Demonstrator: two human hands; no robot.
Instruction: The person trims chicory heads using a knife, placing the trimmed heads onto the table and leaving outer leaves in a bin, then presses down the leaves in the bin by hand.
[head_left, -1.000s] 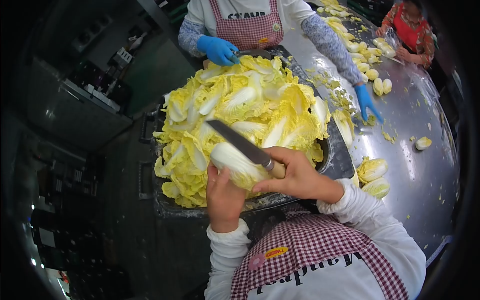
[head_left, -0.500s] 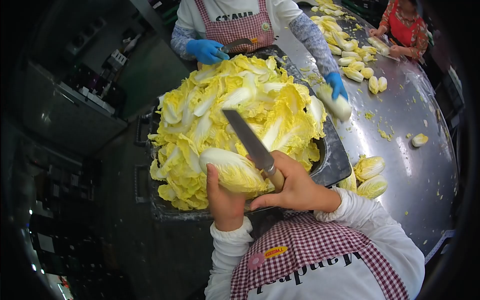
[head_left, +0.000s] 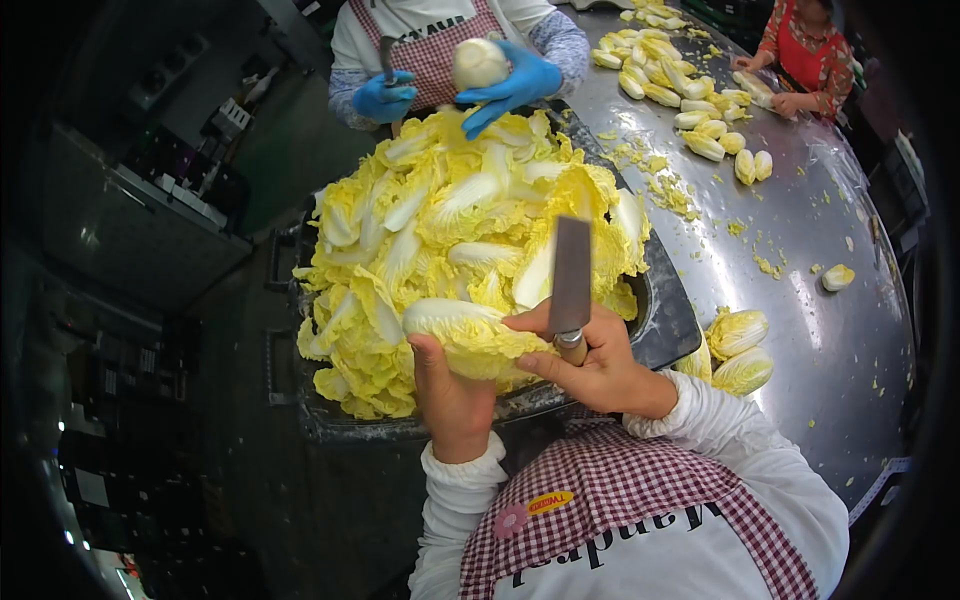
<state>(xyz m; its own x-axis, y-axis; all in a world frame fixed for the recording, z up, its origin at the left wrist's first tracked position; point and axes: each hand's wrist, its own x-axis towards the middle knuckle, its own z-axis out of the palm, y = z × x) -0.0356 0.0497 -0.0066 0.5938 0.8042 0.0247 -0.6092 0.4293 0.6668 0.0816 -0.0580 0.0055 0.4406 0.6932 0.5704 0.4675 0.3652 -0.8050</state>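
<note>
Grey-bladed knife (head_left: 572,272) in the right hand (head_left: 608,368) has swung rightward

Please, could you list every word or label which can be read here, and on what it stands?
"Mandr…", upside down, on the wearer's white shirt; ending unclear.
"TW…" on the yellow badge; rest too small.
"…TAU…" on the co-worker's shirt; ends unclear.
Pale background patch: too small to read.

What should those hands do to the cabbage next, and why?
I'd gently pull an outer leaf off the cabbage with the right hand. That hand is at its yellow end, the knife points away from it, the left hand supports it, and loose leaves lie heaped close by.
</note>
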